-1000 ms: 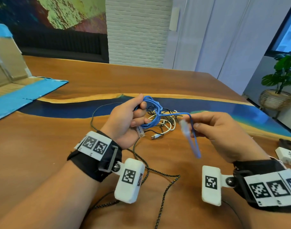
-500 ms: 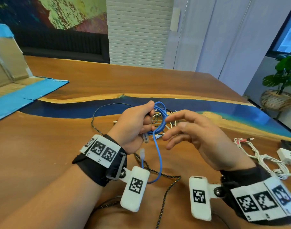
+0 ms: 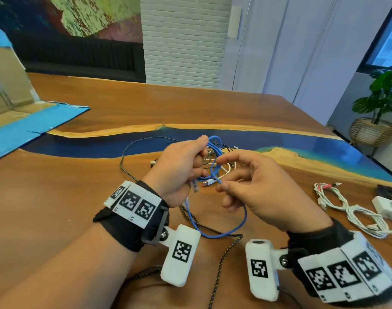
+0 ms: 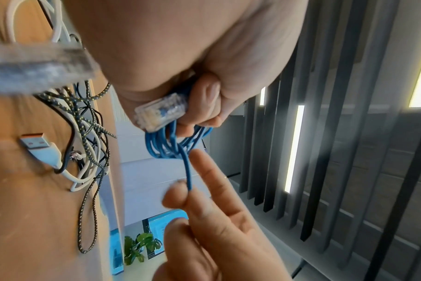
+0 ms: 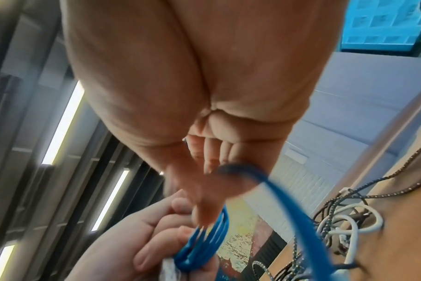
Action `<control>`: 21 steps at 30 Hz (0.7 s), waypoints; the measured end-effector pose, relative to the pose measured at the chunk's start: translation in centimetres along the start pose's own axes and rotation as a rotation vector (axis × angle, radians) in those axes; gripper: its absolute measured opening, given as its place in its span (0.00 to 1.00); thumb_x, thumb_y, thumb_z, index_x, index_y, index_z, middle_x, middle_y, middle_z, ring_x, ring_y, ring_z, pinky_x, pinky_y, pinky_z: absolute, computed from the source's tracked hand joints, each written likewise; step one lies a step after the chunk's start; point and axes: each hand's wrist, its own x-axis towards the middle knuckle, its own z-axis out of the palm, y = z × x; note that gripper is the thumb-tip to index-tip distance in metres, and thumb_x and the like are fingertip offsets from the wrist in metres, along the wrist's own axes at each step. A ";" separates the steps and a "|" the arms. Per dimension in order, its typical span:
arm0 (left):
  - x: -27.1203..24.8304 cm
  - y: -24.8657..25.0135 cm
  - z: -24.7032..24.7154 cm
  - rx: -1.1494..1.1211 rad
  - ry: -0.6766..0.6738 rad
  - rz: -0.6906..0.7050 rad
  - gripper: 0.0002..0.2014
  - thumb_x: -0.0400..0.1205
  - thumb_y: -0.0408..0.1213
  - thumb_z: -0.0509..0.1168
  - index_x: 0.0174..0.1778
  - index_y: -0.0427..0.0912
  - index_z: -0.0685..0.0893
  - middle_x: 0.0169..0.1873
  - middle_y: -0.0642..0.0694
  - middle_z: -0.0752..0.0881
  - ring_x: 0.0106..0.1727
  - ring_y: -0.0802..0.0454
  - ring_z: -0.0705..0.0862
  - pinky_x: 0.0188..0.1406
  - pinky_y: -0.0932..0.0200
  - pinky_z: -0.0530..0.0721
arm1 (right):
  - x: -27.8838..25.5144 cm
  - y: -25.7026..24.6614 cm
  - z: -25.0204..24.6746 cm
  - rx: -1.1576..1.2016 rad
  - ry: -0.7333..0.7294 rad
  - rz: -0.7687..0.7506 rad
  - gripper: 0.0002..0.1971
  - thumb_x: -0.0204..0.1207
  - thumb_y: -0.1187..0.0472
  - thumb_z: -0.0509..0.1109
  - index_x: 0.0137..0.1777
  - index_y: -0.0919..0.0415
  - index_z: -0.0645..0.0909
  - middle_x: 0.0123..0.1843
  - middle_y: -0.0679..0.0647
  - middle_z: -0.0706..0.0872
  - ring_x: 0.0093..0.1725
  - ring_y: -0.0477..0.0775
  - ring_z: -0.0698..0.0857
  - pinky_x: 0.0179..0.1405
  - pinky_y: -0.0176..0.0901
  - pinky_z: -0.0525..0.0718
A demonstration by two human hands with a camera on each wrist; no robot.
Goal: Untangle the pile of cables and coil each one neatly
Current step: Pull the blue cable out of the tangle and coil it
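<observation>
A blue network cable [image 3: 213,152] is wound into a small coil, and my left hand [image 3: 199,160] grips that coil above the table. Its clear plug [image 4: 161,112] sticks out under my left fingers. My right hand [image 3: 221,186] pinches the cable's free strand [image 4: 187,171] between thumb and finger, just below the coil. The rest of the strand hangs in a loose loop [image 3: 237,228] down towards my wrists. Behind my hands lies the tangled pile [image 3: 227,169] of white and black braided cables, also seen in the left wrist view as the pile [image 4: 89,123].
A black braided cable [image 3: 221,259] runs from the pile to the near table edge. Coiled white cables [image 3: 355,212] and a white charger [image 3: 387,208] lie at the right. A cardboard box with a blue flap [image 3: 23,128] sits far left.
My right hand let the blue tail drop, came in to the coil, and now pinches the strand just below it. The tail hangs in a loop. My left hand kept its grip.
</observation>
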 end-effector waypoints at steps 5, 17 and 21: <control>0.2 0.9 -0.7 -0.227 -0.011 -0.072 0.19 0.91 0.46 0.59 0.35 0.42 0.77 0.18 0.54 0.59 0.17 0.57 0.58 0.30 0.61 0.78 | 0.5 0.7 -2.5 -0.280 0.207 -0.073 0.16 0.85 0.68 0.66 0.51 0.47 0.91 0.35 0.51 0.86 0.25 0.40 0.74 0.23 0.28 0.69; -2.0 1.1 1.2 -0.526 -0.340 -0.039 0.20 0.87 0.50 0.57 0.33 0.42 0.78 0.18 0.55 0.57 0.15 0.59 0.59 0.31 0.62 0.78 | 1.7 2.4 -0.1 0.105 0.189 -0.143 0.10 0.79 0.67 0.75 0.43 0.52 0.92 0.41 0.55 0.93 0.41 0.47 0.86 0.38 0.43 0.84; -1.9 0.9 1.4 -0.495 -0.299 0.012 0.22 0.90 0.49 0.55 0.34 0.42 0.78 0.20 0.53 0.56 0.17 0.57 0.58 0.33 0.61 0.79 | 1.6 1.9 2.0 0.477 0.160 -0.118 0.04 0.76 0.71 0.74 0.46 0.64 0.90 0.43 0.68 0.91 0.41 0.60 0.90 0.42 0.46 0.87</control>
